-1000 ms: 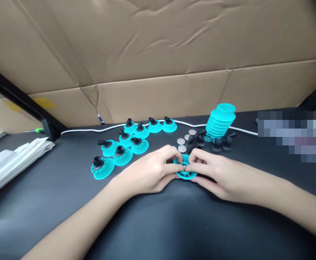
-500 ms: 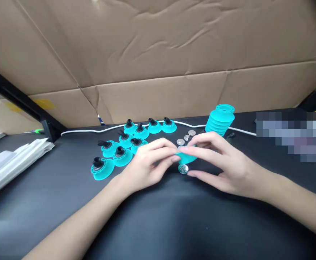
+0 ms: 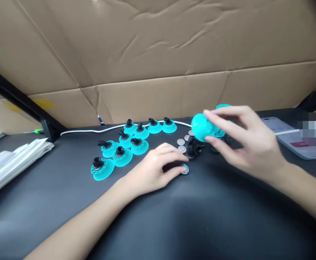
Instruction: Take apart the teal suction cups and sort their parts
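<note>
My right hand is raised at the right, its thumb and fingers closed around a turquoise suction cup with the smooth round face turned left. Behind that hand stands a stack of turquoise suction cups, mostly hidden. My left hand rests on the table with fingers curved and thumb apart from them. Its thumb tip touches a small silver disc. Just beyond its fingertips lie several black knob-like parts and more silver discs.
Several turquoise cups with black knobs stand in a group on the left of the black table. A white cable runs along the back by the cardboard wall. White packets lie far left; a clear case lies right.
My right hand has lifted the turquoise suction cup up and right, away from my left hand. My left hand has let go of it and shifted slightly right, onto the disc. Black parts are uncovered.
</note>
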`<state>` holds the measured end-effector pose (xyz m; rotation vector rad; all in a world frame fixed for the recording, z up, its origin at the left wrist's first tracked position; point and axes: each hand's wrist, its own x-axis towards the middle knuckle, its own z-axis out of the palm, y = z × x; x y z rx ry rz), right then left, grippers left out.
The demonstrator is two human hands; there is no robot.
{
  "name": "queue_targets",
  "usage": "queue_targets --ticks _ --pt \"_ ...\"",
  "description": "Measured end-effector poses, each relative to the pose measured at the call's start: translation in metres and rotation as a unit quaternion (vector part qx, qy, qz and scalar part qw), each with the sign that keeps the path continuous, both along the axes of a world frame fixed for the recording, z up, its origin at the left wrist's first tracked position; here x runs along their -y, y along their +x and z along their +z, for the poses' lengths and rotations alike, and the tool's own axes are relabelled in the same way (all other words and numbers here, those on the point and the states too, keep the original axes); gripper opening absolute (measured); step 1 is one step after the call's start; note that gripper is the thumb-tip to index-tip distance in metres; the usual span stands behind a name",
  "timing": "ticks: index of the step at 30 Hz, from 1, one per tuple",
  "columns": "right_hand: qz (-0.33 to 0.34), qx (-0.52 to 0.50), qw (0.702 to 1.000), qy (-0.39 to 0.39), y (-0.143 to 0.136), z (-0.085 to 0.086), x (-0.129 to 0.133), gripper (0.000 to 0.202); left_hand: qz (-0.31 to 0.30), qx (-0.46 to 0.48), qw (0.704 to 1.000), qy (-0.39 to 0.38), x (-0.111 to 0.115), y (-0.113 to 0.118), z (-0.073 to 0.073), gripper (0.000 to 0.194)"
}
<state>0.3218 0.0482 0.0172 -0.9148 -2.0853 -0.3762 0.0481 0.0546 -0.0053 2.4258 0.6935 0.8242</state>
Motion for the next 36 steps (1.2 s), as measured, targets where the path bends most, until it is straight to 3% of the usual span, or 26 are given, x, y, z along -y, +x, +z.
queue_targets --ticks 4,7,13,21,27,31,33,36 --pt "-0.119 -0.027 0.992 0.044 0.024 0.009 -0.018 0.048 -0.063 -0.079 0.991 0.083 -0.005 -0.003 -0.005 0.019" --pt "-0.171 -0.020 0.984 0.051 0.037 0.005 -0.032 0.036 -0.079 -0.106 0.984 0.117 -0.006 -0.002 -0.005 0.021" --pt "-0.185 -0.026 0.982 0.002 0.043 -0.012 -0.050 0.034 -0.068 -0.137 0.976 0.157 -0.007 -0.006 -0.004 0.024" --pt "-0.186 -0.023 0.982 -0.032 0.041 -0.012 -0.048 0.038 -0.036 -0.142 0.975 0.168 -0.012 -0.009 -0.012 0.025" --pt "-0.174 -0.024 0.984 -0.026 0.041 -0.017 -0.051 0.045 0.040 -0.141 0.970 0.196 -0.014 -0.011 -0.010 0.023" --pt "-0.168 -0.027 0.985 0.039 0.037 -0.011 -0.044 0.068 0.189 -0.162 0.940 0.232 -0.013 -0.017 -0.003 0.021" --pt "-0.153 -0.037 0.984 0.077 0.032 -0.005 -0.036 0.065 0.262 -0.166 0.924 0.225 -0.015 -0.021 -0.003 0.022" --pt "-0.077 -0.024 0.991 0.110 0.023 0.002 -0.021 0.056 0.291 -0.147 0.928 0.179 -0.020 -0.027 -0.008 0.026"
